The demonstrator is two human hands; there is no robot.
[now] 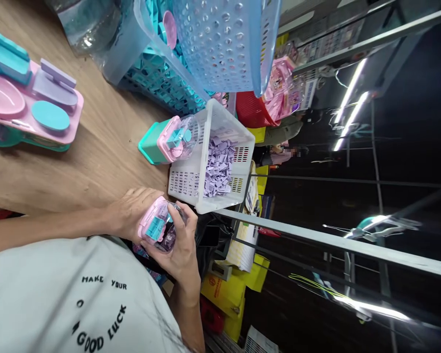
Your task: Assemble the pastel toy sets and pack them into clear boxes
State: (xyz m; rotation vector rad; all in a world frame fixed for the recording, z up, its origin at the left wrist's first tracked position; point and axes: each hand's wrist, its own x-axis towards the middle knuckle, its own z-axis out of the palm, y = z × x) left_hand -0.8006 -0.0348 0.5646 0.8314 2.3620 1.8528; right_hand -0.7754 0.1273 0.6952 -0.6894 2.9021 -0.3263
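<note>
The picture is turned on its side. My left hand and my right hand are both closed around a small toy with a pink top, a teal piece and a clear dome, held just off the wooden table's edge. A matching toy with a teal base stands on the table beside a white basket of small purple pieces. My pale printed shirt fills the lower left.
A pink toy tray with teal and lilac parts lies at the left. A teal crate and a pale blue perforated basket stand behind. A red basket, yellow boxes and metal rails lie beyond the table.
</note>
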